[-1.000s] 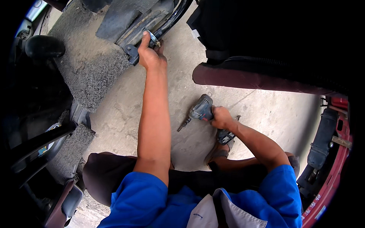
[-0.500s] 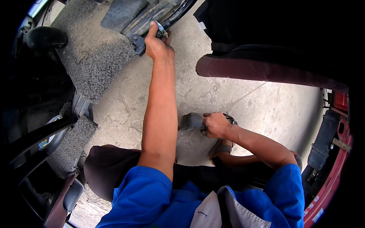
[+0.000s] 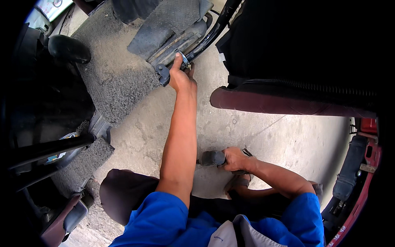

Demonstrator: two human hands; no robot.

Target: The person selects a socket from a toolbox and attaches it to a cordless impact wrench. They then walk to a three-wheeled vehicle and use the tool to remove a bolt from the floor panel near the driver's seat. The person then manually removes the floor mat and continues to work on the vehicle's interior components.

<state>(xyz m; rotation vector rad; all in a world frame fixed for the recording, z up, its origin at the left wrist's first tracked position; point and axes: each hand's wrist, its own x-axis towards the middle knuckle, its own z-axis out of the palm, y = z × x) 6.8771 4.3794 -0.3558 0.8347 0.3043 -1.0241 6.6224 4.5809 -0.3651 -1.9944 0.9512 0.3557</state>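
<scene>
My left hand [image 3: 182,78] is stretched out ahead, its fingers closed around a shiny metal ring clamp [image 3: 185,60] at the lower end of a black tube [image 3: 216,33]. A dark bracket [image 3: 162,74] sits beside my thumb. Nearer to me, my right hand [image 3: 236,159] grips a dark grey power tool [image 3: 213,158], which looks like a cordless driver. Its rounded body points left, toward my left forearm. The tip is partly hidden behind that forearm, and my fingers cover the grip.
A dusty grey mat [image 3: 119,94] and grey panels [image 3: 152,39] lie at the far left. A maroon padded edge [image 3: 288,103] juts in from the right above the concrete floor [image 3: 255,127]. Black bars [image 3: 53,150] cross the left side. A red frame [image 3: 362,197] stands far right.
The whole view has shifted, so the scene sits lower in the picture. My left hand stays at the clamp. The power tool has turned slightly in my right hand's grip, pointing more squarely left.
</scene>
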